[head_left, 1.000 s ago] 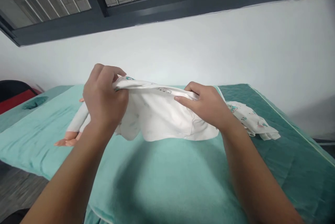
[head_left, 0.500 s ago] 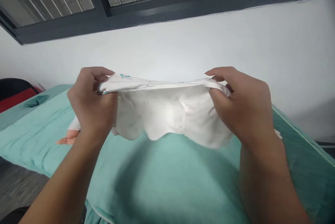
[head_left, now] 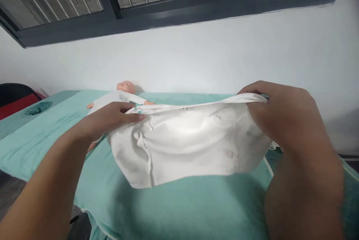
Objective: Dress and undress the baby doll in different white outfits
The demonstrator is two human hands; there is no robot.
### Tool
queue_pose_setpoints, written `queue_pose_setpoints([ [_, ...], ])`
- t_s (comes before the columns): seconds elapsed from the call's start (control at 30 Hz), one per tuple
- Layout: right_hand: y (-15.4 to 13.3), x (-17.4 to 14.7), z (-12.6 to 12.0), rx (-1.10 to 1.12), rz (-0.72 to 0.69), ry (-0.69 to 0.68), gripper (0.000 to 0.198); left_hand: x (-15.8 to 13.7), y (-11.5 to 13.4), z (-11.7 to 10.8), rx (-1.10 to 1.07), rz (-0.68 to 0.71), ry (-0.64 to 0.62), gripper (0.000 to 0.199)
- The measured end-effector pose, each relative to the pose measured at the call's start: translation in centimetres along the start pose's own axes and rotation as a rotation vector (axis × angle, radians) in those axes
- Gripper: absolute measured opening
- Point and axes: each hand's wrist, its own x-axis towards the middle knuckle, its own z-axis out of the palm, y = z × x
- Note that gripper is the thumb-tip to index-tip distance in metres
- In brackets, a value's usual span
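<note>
A white baby garment with small coloured prints and a seam at its left side hangs stretched above the bed. My left hand pinches its upper left edge between thumb and fingers. At the upper right corner my right hand is closed on the same edge; its fingertips are partly hidden behind the hand and cloth. The garment's exact kind I cannot tell. Behind my left hand a baby doll in white clothing lies on its back, its lower body mostly covered by my hand and arm.
A teal plush cover spreads over the bed beneath the garment. Beyond the bed stand a white wall and a dark window frame with metal bars. Something red and black is at the far left.
The garment has moved down and right and hangs longer and broader. My right hand has moved right, my left hand down and right. The doll's head and upper body have come into view.
</note>
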Motion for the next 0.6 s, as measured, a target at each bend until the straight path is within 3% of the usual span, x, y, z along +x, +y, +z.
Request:
queue_pose_setpoints([
  [0.03, 0.0, 0.3, 0.4, -0.018, 0.008, -0.060, 0.033, 0.9, -0.5, 0.4, 0.095, -0.026, -0.163, 0.040],
  [0.1, 0.1, 1.1, 1.9, -0.077, 0.040, -0.183, 0.034, 2.7, -1.4, 1.5, 0.250, -0.058, -0.291, 0.043],
  [0.2, 0.4, 2.1, 5.7, -0.219, 0.062, -0.313, 0.039, 4.5, -1.6, 4.4, 0.373, -0.053, -0.174, 0.041],
  [0.27, 0.4, 2.2, 8.6, -0.287, 0.023, -0.286, 0.044, 4.5, -0.9, 7.1, 0.455, -0.030, -0.004, 0.036],
  [0.33, 0.0, 1.8, 11.3, -0.301, -0.066, -0.293, 0.044, 3.8, 0.1, 10.4, 0.526, 0.077, 0.176, 0.033],
  [0.37, -0.3, 1.3, 12.4, -0.273, -0.128, -0.315, 0.042, 3.3, 0.6, 12.1, 0.513, 0.156, 0.189, 0.031],
  [0.43, -1.0, 0.2, 14.5, -0.172, -0.247, -0.383, 0.039, 2.5, 1.1, 15.5, 0.392, 0.264, 0.080, 0.029],
  [0.53, -1.6, -1.3, 17.3, -0.069, -0.304, -0.500, 0.036, 2.2, 0.7, 19.4, 0.251, 0.232, -0.054, 0.030],
  [0.6, -1.4, -1.9, 19.2, -0.090, -0.263, -0.568, 0.036, 2.5, -0.1, 20.9, 0.229, 0.197, -0.050, 0.031],
])
